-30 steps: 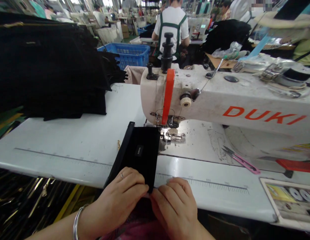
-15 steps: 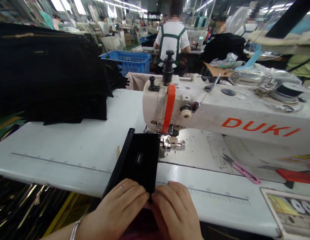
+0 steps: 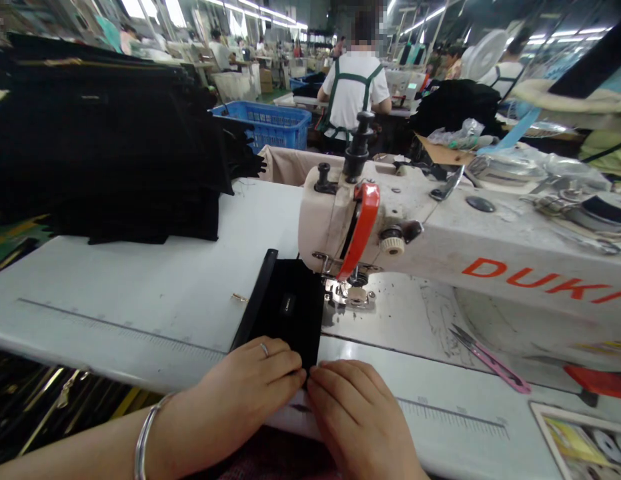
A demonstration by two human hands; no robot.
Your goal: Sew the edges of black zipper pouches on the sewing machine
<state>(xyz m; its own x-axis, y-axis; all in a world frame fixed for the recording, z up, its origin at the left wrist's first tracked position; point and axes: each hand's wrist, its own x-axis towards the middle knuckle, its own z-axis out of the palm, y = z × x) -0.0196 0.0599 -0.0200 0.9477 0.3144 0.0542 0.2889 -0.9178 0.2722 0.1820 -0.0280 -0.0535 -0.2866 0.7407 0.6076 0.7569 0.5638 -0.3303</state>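
Observation:
A black fabric panel (image 3: 303, 313) with a small label (image 3: 288, 305) lies on the sewing table, its right edge beside the presser foot (image 3: 354, 295) of the sewing machine (image 3: 420, 220). A dark strip (image 3: 255, 297) runs along the panel's left side, and a gold zipper pull (image 3: 239, 298) sticks out from it. My left hand (image 3: 240, 390), with a ring and a bracelet, pinches the panel's near edge. Right beside it, my right hand (image 3: 357, 413) has its fingers closed on the near right corner. The fingertips of both hands almost meet.
Black fabric pieces are stacked high (image 3: 110, 153) on the table's left. Pink thread snips (image 3: 493, 360) and a red-handled tool (image 3: 595, 380) lie under the machine arm. Behind stands a blue crate (image 3: 270, 127); a co-worker (image 3: 357, 87) is farther back.
The panel has moved forward slightly along the presser foot, with both hands following. The gold zipper pull has swung out to the left. The camera view has shifted a little.

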